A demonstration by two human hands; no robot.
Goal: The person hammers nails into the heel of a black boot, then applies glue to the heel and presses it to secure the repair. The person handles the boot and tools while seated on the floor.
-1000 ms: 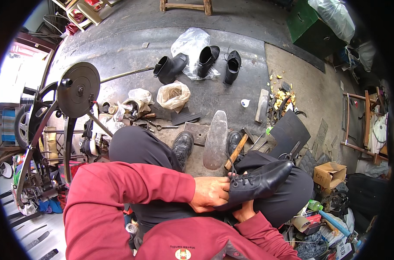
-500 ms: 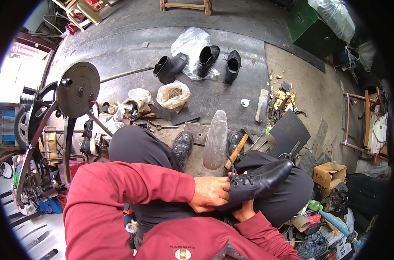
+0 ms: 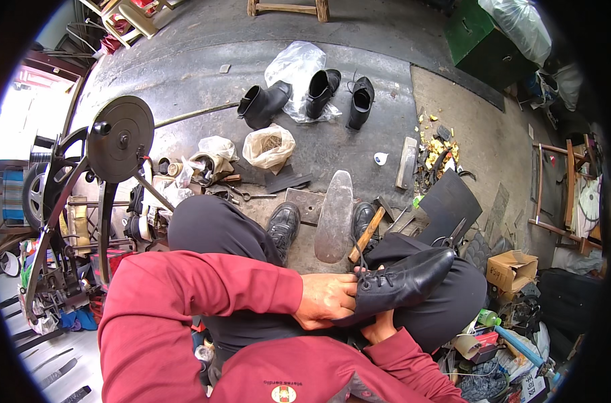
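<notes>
A black lace-up leather shoe (image 3: pixel 415 277) lies across my right thigh, its toe pointing right and up. My left hand (image 3: pixel 324 299) is closed on the shoe's ankle end, with fingertips tucked in by the laces (image 3: pixel 379 277). From below, my right hand (image 3: pixel 378 328) grips the shoe's underside near the heel; most of its fingers are hidden behind the shoe. Just beyond the shoe, a hammer (image 3: pixel 369 235) with a wooden handle leans by my right foot. A worn metal shoe last (image 3: pixel 334 216) stands between my feet.
Three black shoes or boots (image 3: pixel 265 105) stand ahead near a clear plastic bag (image 3: pixel 293 70). A hand-wheel machine (image 3: pixel 120 138) rises at the left. Black sheet material (image 3: pixel 449 207), a cardboard box (image 3: pixel 512 270) and scraps lie to the right. An open bag (image 3: pixel 268 149) sits ahead.
</notes>
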